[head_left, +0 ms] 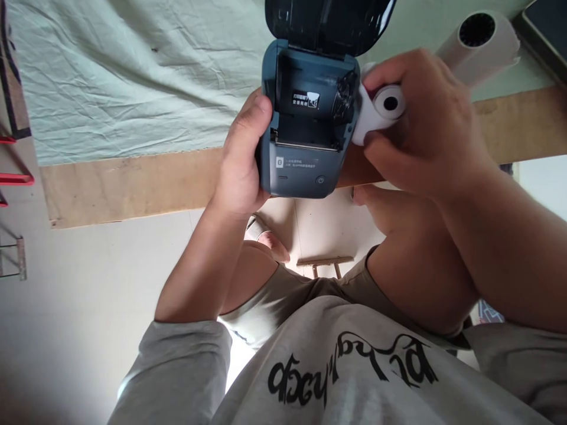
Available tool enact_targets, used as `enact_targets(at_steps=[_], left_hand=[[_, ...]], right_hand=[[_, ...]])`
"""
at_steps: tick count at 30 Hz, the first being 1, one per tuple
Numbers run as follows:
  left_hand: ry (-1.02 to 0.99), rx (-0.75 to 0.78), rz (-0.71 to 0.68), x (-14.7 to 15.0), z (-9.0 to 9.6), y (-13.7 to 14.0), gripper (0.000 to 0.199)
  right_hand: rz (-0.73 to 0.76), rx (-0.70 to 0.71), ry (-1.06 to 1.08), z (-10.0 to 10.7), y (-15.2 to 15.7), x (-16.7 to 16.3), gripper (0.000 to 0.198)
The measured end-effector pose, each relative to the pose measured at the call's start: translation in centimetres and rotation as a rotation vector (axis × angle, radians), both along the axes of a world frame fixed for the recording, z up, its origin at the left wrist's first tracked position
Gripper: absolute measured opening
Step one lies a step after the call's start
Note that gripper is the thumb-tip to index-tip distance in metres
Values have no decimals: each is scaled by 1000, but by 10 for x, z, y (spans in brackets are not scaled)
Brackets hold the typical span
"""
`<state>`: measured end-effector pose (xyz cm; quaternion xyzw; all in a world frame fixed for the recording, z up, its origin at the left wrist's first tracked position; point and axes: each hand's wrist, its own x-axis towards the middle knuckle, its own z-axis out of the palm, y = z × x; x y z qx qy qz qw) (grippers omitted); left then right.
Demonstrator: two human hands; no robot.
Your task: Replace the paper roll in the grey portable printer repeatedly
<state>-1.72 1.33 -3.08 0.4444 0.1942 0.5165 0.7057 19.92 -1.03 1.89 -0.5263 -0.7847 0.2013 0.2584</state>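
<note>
We see the left hand [241, 168] closed around the left side of a small dark blue printer [308, 124], with the thumb lying up along its edge and the other fingers hidden behind the body. The printer is held in the air, just in front of the near edge of the surface [128, 186], and it does not rest on anything. Its lid [330, 23] stands open and is tilted away from us, so we look into the empty paper compartment, where a small white label with text is visible. On the front face below the compartment there is a round power button.

The right hand [425, 124] is clamped on a small white paper roll [381, 109], with the fingers above it and the thumb under it. The roll touches the right side of the printer, at the edge of the open compartment, and its dark core faces us.

The surface is a wooden board covered with a pale green cloth [133, 77], wrinkled, which leaves a bare strip along the near edge. A larger white roll [481, 38] lies on the cloth near the far right corner, well apart from the printer.
</note>
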Motion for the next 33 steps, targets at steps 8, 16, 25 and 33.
enact_targets(at_steps=[8,16,25,33], left_hand=[[6,-25,2,0,-2,1,49],[32,-98,35,2,4,-3,44],[13,-90,48,5,7,-5,43],[61,-113,27,3,15,-6,28]], right_hand=[[44,69,-132,-1,-4,5,52],[-39,76,-220,-2,-7,7,54],[-10,98,-240,-5,-7,8,58],[11,130,-214,-9,-4,6,54]])
